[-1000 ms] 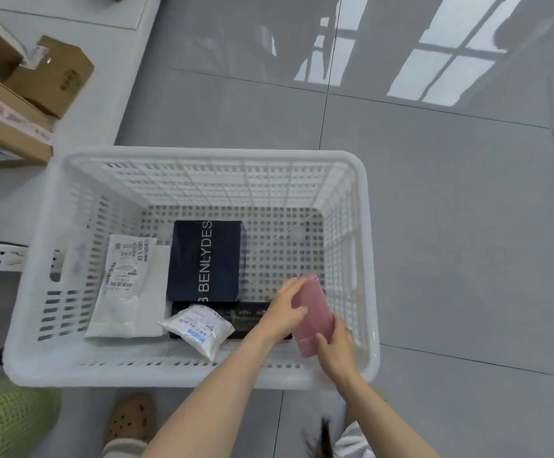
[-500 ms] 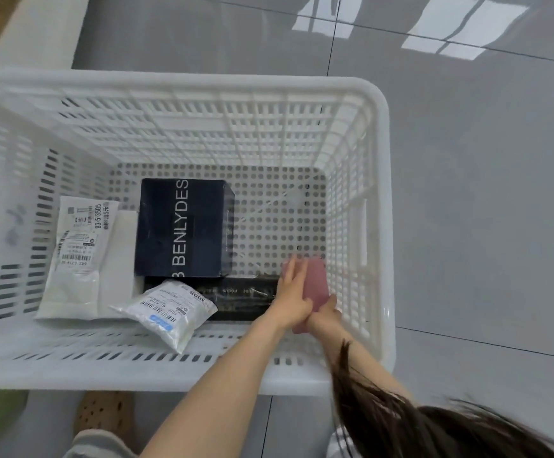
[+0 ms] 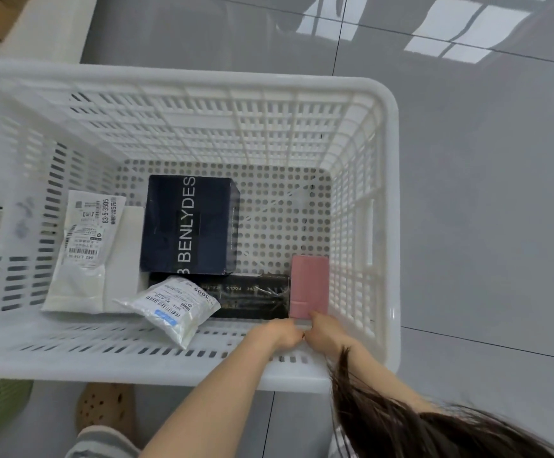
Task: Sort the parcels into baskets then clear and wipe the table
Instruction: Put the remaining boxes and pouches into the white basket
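Head view: the pink parcel [image 3: 309, 285] lies flat in the near right corner of the white basket [image 3: 391, 226], just beside the black box [image 3: 252, 297]. The right hand [image 3: 327, 330] touches its near end and the left hand [image 3: 282, 332] curls alongside, though neither grip is discernible; both should lift straight up, clear of the wall. Compared with 0.5 s ago, the parcel no longer stands tilted between 2 hands.
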{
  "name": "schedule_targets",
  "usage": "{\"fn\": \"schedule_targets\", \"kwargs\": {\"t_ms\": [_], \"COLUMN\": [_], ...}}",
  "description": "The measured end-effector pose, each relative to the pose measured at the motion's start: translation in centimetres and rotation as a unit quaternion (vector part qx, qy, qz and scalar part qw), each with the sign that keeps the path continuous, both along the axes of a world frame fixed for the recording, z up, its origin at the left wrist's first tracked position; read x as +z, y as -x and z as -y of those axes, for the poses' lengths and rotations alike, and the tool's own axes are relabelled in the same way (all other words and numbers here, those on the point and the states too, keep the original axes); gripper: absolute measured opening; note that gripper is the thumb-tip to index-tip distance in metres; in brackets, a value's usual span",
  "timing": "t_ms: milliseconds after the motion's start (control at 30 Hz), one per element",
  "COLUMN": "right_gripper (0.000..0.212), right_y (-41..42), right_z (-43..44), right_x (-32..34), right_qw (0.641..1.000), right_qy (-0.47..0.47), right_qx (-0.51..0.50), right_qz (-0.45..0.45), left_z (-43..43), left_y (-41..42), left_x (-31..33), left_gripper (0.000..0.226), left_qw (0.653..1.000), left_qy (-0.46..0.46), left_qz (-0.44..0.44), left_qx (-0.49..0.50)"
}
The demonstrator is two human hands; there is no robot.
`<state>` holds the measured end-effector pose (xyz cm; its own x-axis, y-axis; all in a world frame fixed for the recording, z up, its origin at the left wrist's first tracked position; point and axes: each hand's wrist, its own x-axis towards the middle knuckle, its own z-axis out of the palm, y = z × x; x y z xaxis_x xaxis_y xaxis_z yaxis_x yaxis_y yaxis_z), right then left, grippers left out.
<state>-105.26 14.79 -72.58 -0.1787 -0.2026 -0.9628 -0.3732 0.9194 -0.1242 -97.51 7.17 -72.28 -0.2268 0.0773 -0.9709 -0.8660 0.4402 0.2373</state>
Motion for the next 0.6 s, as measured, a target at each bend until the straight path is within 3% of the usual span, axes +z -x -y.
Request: {"fn": "schedule_targets", "kwargs": {"t_ms": [133, 300, 467, 600], "right_gripper": [0.043, 0.060, 0.058, 0.062], "right_y": [0.8, 0.4, -0.3, -0.9], "right_z": [-0.1, 0.7, 4.3, 7.8], "right_x": [2.4, 10.0, 19.7, 28.4], "right_qw": [0.997, 0.981, 0.955, 0.936], "right_qy": [0.040, 0.137, 0.232, 0.305], "right_qx": [-0.069, -0.103, -0.133, -0.078], "right_qz": [-0.022, -0.088, -0.130, -0.157], "left_z": [1.2, 4.9, 9.8, 12.5], "left_y": [-0.8, -2.2, -4.1, -6.3], "left_x": [2.9, 9.6, 19.9, 29.6], "left_gripper": [0.056, 0.063, 0.067, 0.068], "left_qw": [0.996, 0.968, 0.932, 0.903], "left_qy": [0.062, 0.187, 0.296, 0.360], "left_qz": [-0.042, -0.148, -0.192, -0.215], "left_qx": [-0.055, -0.084, -0.085, -0.098]}}
